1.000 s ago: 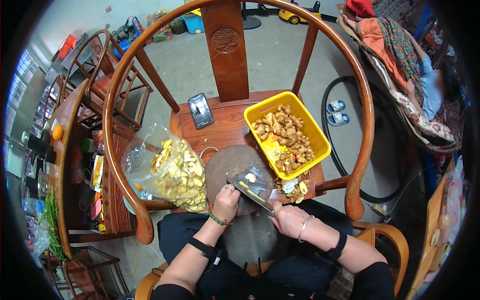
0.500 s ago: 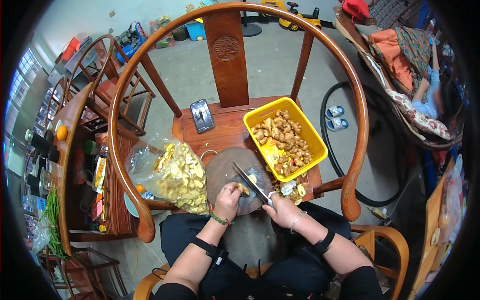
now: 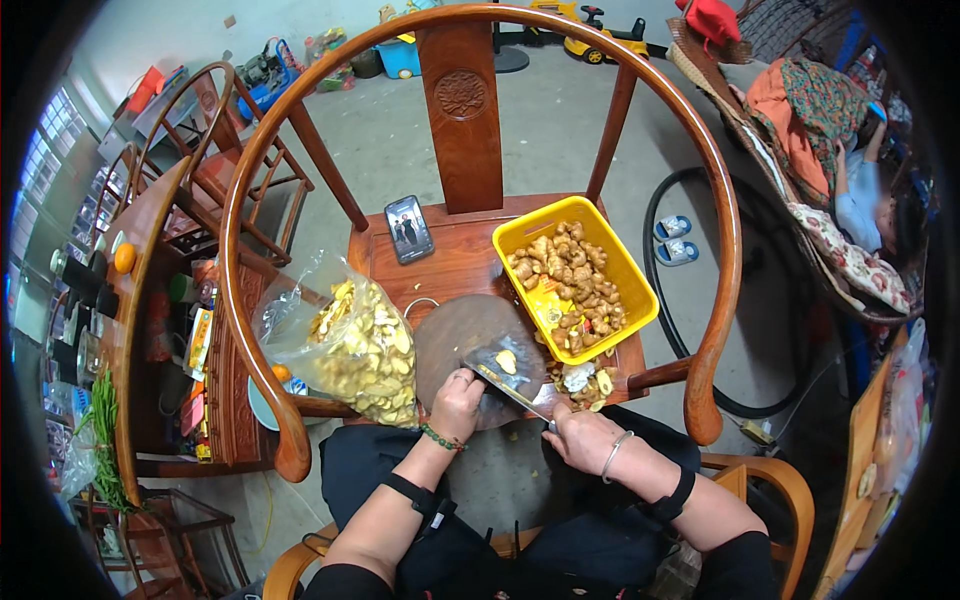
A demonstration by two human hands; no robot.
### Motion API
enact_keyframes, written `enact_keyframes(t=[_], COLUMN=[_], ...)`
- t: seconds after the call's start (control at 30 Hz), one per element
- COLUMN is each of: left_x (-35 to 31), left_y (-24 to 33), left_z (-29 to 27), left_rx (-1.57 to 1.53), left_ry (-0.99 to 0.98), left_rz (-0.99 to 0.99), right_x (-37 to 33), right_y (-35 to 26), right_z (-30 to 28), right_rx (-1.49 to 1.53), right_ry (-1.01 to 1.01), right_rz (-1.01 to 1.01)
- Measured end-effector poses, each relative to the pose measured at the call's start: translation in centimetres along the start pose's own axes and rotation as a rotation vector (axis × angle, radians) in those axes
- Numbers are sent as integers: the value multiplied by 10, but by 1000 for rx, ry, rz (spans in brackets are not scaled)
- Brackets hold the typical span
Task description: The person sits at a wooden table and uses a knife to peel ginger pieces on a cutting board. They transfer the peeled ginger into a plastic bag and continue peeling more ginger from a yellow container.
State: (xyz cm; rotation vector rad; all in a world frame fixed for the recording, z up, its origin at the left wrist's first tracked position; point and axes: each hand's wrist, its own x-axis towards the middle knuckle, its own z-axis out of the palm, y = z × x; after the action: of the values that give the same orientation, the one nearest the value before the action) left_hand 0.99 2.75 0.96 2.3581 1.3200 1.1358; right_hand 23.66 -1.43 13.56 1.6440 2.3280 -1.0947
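On the chair seat lies a round wooden chopping board point(image 3: 440, 345). My right hand point(image 3: 590, 437) grips the handle of a knife point(image 3: 515, 395), whose blade slants across the board to the fingertips of my left hand point(image 3: 456, 405). Those left fingers are closed at the board's near edge on a piece of ginger, now mostly hidden by blade and fingers. One pale ginger slice point(image 3: 506, 361) rests on the board beyond the knife. To the left, a clear plastic bag point(image 3: 300, 335) bulges with sliced ginger point(image 3: 375, 365). A yellow basket point(image 3: 648, 305) at the right holds whole ginger roots point(image 3: 570, 265).
A phone point(image 3: 409, 230) lies on the seat behind the board. Ginger scraps point(image 3: 590, 388) sit below the basket. The chair's curved armrest point(image 3: 715, 200) rings the work area. Slippers point(image 3: 675, 240) and a black hose point(image 3: 655, 200) are on the floor; a person point(image 3: 865, 185) reclines at far right.
The knife has swung toward my left hand, its tip now at the left fingertips. My right hand has shifted slightly right and down. The ginger piece in my left hand is now mostly covered.
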Motion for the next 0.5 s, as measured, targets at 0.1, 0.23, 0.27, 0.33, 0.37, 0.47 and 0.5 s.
enact_keyframes(t=[0.1, 0.23, 0.27, 0.33, 0.37, 0.47, 0.5], left_x=[3, 1, 0, -2, 0, 0, 2], left_y=[2, 2, 1, 1, 1, 2, 2], left_z=[-1, -1, -1, -2, -3, -4, -3], left_rx=[-24, -13, -1, 11, 18, 55, 45], left_ry=[-2, -9, -11, -44, -57, -90, -61], left_rz=[-10, -23, -21, -32, -33, -69, -51], right_x=[5, 12, 18, 34, 40, 56, 61], right_y=[1, -3, 1, 10, 4, -6, 3], right_z=[-1, 1, 7, 25, 24, 21, 27], right_rx=[6, -4, -6, -6, -8, 19, 52], right_ry=[-27, -16, 12, 68, 51, 51, 84], right_rz=[2, -8, -33, -82, -37, 21, -10])
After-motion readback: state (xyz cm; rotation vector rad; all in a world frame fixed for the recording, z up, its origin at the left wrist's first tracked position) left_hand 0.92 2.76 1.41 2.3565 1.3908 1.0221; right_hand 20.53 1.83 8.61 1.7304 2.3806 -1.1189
